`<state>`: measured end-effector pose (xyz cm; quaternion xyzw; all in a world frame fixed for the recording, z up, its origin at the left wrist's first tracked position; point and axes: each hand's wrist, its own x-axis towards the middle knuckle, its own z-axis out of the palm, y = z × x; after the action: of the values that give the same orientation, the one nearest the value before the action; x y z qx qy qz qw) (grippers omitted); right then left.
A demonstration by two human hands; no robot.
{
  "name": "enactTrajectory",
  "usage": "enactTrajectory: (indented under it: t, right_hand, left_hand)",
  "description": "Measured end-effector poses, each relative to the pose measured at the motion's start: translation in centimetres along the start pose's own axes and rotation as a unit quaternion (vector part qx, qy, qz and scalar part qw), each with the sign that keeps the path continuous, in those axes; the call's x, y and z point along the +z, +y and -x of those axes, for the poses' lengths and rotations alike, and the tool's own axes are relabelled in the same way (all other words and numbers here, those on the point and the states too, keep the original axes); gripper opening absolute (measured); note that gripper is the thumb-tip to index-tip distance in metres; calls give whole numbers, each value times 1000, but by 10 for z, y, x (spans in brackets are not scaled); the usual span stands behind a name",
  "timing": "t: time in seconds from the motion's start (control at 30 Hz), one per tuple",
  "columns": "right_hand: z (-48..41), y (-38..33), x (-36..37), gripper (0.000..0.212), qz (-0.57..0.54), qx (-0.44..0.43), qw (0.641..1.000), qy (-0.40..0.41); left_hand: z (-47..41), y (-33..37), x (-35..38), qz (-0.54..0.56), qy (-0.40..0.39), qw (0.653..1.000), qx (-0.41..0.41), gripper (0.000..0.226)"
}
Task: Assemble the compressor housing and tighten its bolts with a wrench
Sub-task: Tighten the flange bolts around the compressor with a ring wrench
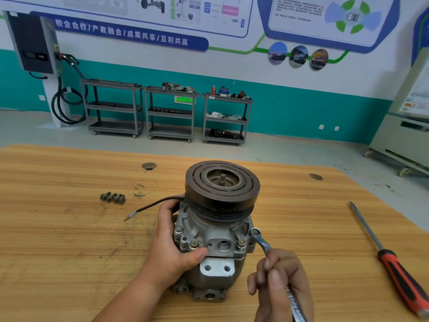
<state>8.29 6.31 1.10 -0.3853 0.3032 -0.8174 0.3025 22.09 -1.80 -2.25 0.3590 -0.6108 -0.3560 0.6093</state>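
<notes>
Right hand (278, 282), at 5 o'clock, curls its fingers round a wrench (261, 240) whose ring end meets the housing's flange at its 3 o'clock edge. Counter (69, 252) carries the compressor housing (213, 240) upright at centre, pulley (222, 182) uppermost. Left hand (171, 247) grips its 9 o'clock side. Screwdriver (392, 263) lies at 3 o'clock; three loose bolts (113, 197) at 10 o'clock.

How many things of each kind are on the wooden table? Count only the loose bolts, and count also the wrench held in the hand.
compressor: 1
loose bolts: 3
wrench: 1
screwdriver: 1
Total: 6
</notes>
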Motion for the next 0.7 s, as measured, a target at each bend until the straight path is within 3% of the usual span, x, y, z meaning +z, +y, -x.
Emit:
enactTrajectory:
  t: [0.07,0.1,0.17,0.2,0.23,0.3,0.33,0.37,0.4,0.43,0.47,0.5,0.7]
  right_hand:
    - [-6,-10,-6,39,29,23,999,-33]
    - [-14,-15,-13,45,97,64,989,-94]
    - [-27,-18,-35,56,246,200,916,-247]
    - [-32,-15,-45,52,310,200,895,-252]
    - [-37,-16,-51,49,307,103,911,-254]
    - [-47,-32,-45,43,167,-64,937,-301]
    - [-45,-33,-42,44,2,-76,948,-310]
    - [-48,-37,-40,46,-176,-25,936,-305]
    - [-62,-39,-36,48,-271,35,926,-258]
    - [-73,-40,-34,50,-270,102,936,-203]
    - [-83,-38,-37,53,-182,141,963,-142]
    - [-94,-35,-39,55,-142,181,967,-114]
    - [-133,-1,-35,56,-198,378,894,-137]
  left_hand:
    - [0,0,0,-3,-2,1000,-3,91]
    - [0,0,0,-6,-5,1000,-6,94]
    - [0,1,-1,-11,-12,1000,-10,100]
    - [0,1,-1,-15,-16,1000,-11,102]
    - [0,2,-1,-19,-18,1000,-11,102]
    - [-1,3,-1,-23,-21,999,-13,103]
    - [0,4,-1,-23,-21,999,-14,104]
    - [0,4,-1,-24,-19,999,-15,104]
    - [0,4,-1,-27,-18,999,-16,105]
    - [1,5,-2,-28,-18,999,-17,105]
    - [1,5,-2,-28,-19,999,-18,106]
    - [1,5,-2,-26,-21,999,-19,106]
    - [0,7,-1,-16,-24,999,-18,104]
